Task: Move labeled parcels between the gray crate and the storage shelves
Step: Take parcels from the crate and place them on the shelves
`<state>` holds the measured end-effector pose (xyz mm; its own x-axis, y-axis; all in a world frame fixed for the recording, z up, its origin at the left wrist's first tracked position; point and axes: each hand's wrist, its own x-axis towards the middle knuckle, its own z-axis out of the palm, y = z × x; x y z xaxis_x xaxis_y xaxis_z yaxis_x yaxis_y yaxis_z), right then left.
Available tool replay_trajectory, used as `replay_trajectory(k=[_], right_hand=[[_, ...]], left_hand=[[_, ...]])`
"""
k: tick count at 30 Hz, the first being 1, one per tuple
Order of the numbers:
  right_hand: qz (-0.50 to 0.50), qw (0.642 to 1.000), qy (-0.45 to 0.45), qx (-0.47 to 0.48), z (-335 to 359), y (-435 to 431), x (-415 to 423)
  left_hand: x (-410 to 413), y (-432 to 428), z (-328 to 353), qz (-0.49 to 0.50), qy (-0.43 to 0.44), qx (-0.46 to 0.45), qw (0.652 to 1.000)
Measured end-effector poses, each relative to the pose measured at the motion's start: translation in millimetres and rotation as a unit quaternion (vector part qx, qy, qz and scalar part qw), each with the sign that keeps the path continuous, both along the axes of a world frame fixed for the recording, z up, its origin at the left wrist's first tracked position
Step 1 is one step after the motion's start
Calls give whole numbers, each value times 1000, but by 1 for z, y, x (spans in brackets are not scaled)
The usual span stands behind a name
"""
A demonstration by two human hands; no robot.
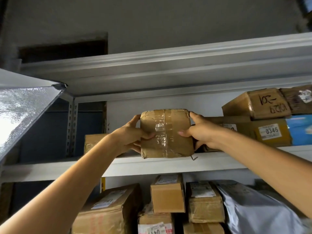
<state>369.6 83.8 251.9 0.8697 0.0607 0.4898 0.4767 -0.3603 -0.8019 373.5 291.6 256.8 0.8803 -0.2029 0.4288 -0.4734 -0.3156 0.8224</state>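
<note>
While I reach up, my left hand [130, 134] grips the taped parcel [168, 144] — thumb in front | right hand [200, 132] clasps its other side | base seemingly touching shelf [135, 164].

A dull gray wall [168, 17] rises behind pale metal shelving [168, 68], with a dark rectangular opening [62, 48] set into it at upper left. A perforated upright post [71, 125] stands at the shelving's left corner, with a dark blue panel [42, 132] behind it. At far left a shiny, pebbled silver sheet [22, 112] catches bright light; elsewhere the room is dim.
</note>
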Motion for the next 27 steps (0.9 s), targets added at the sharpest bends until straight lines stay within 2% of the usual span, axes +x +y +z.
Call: replay_trajectory(k=[6,8,11,14,16,19,22,27], right_hand=[[-18,996,-82,-9,-19,-2,-3],[-26,995,-95,12,-23,-1,-7],[-37,994,-66,77,-21,8,-12],[-63,984,-73,146,-11,11,-16],[-53,981,-71,174,-10,11,-16],[-5,985,-69,161,-18,7,-24],[28,992,-77,98,-27,0,-34],[65,985,-103,121,-47,-9,-27]], left_hand=[[6,6,-11,-26,-12,-110,994],[3,4,-13,-8,-10,-146,989],[-1,-4,-14,16,-13,-178,984],[-5,-4,-17,22,0,-185,982],[-10,-2,-22,-12,22,-176,984],[-15,5,-33,-53,-6,-151,987],[-17,14,-45,-95,-60,-130,985],[-11,20,-58,-166,-122,-135,969]])
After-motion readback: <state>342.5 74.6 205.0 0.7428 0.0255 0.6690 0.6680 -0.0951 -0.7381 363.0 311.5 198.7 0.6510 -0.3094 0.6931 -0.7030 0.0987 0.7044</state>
